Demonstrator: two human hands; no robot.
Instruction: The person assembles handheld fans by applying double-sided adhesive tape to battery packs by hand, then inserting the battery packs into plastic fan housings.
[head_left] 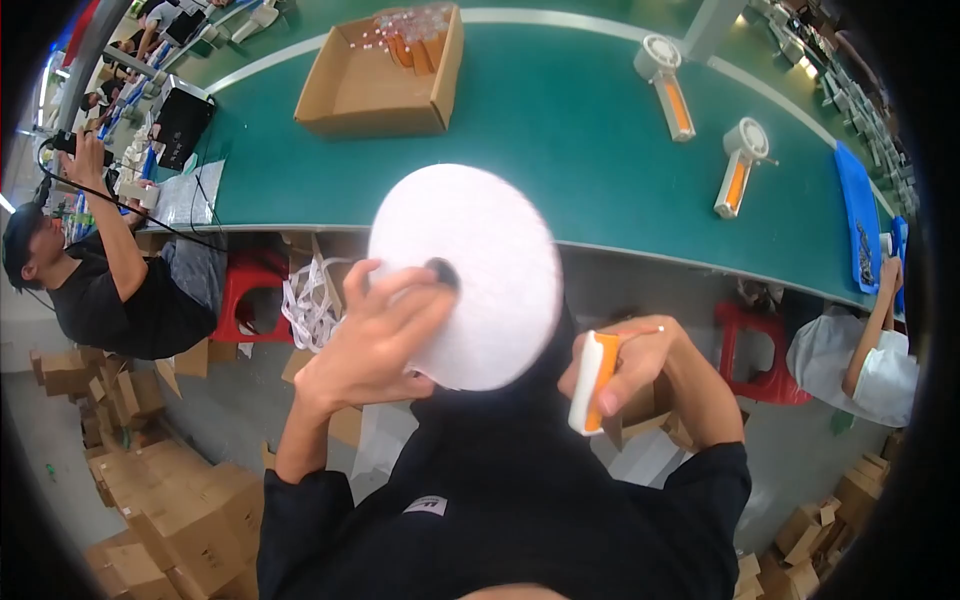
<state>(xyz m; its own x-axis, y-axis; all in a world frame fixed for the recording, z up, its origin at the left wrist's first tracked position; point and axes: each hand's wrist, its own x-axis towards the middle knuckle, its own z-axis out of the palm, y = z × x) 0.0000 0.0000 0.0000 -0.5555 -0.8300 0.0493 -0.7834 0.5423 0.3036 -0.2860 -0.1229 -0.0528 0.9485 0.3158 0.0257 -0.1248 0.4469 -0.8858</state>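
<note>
My left hand [385,325] is closed on a large white round roll [480,285], with its fingers bent over the face near the dark centre hole. The roll is held up in front of my body, just off the table's near edge. In my right hand [645,365] is a white-and-orange handle-shaped piece [598,385], gripped upright with the thumb on its orange side. Any further part of that piece is hidden behind my fingers. On the green table [560,130] lie two white handheld fans with orange handles, one farther back [668,85] and one nearer [740,165].
A cardboard box [375,105] with orange parts and clear bags stands at the back left. A blue tray [857,220] lies at the right end. Co-workers sit at both sides, near red stools [255,290]. Cartons [190,500] are piled on the floor at left.
</note>
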